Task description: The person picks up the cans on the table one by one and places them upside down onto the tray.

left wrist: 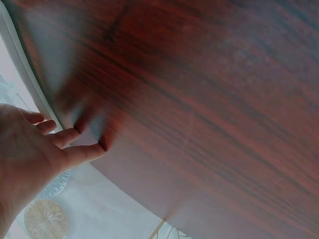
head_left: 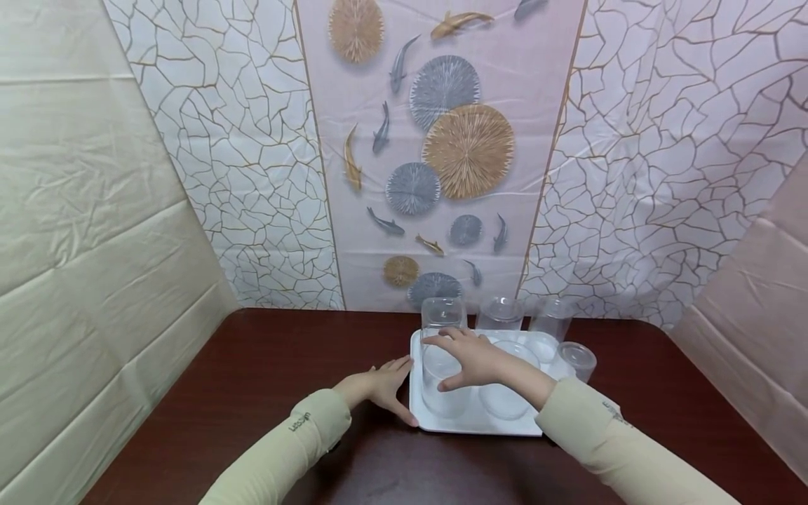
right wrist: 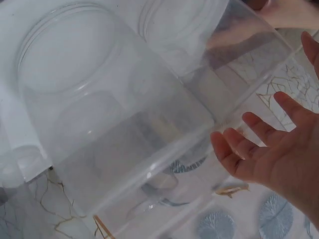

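Observation:
A white tray holds several clear, see-through containers. At its left edge my left hand lies low over the table, fingers extended towards the rim; whether they touch it I cannot tell. In the left wrist view the left hand is stretched out beside the tray's rim. My right hand hovers over the front-left clear container, thumb and fingers spread apart. The right wrist view shows the right hand beside a large clear container, holding nothing.
Clear containers stand along the tray's back side. A smaller clear cup is at the right edge. The dark red wooden table meets a patterned cloth backdrop at its far side. Cream panels flank the left.

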`<state>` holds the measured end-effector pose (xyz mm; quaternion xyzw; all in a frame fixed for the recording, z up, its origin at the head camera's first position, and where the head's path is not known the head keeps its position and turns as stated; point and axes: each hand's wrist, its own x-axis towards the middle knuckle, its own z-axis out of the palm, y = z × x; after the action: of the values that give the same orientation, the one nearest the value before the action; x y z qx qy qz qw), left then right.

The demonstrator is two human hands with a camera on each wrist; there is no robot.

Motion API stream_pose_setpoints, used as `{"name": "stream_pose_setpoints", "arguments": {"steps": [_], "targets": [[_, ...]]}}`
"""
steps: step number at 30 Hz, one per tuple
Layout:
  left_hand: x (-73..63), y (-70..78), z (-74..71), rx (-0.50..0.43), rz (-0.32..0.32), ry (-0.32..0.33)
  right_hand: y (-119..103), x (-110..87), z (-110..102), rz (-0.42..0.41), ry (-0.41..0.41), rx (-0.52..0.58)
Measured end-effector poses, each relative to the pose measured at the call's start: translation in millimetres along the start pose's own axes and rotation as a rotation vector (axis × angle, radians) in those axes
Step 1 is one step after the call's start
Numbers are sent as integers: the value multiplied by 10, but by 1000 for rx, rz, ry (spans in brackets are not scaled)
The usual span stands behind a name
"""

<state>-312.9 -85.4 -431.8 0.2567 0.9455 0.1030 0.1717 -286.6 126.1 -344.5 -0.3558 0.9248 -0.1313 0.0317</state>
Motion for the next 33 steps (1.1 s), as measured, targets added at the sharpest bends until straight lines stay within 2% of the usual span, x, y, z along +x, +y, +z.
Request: {"name": "stream_pose_setpoints", "arguments": {"steps": [5,9,14,20,23,26,33], "targets": [[-52,-12,-8,-31,24,-6,22,-178,-93,-3,63,-50],[-94,-63,-12,-73,89,23,56,-367,-166,-47,161,-81],[-153,-149,-9,-94,163,122,120,-562,-212,-81,263,-81],[-258,-184,-43,-126,213,276,232,-767,-247,-52,331,-62],[-327,-193,-56,-150,215,340,291,-865,-243,-40,393,-19],[-410,-209,-64,-181,205,422,361,-956,-225,-44,512,8],[-599,-309,-132,-299,194,676,649,-1212,-221,13,883,18]]}}
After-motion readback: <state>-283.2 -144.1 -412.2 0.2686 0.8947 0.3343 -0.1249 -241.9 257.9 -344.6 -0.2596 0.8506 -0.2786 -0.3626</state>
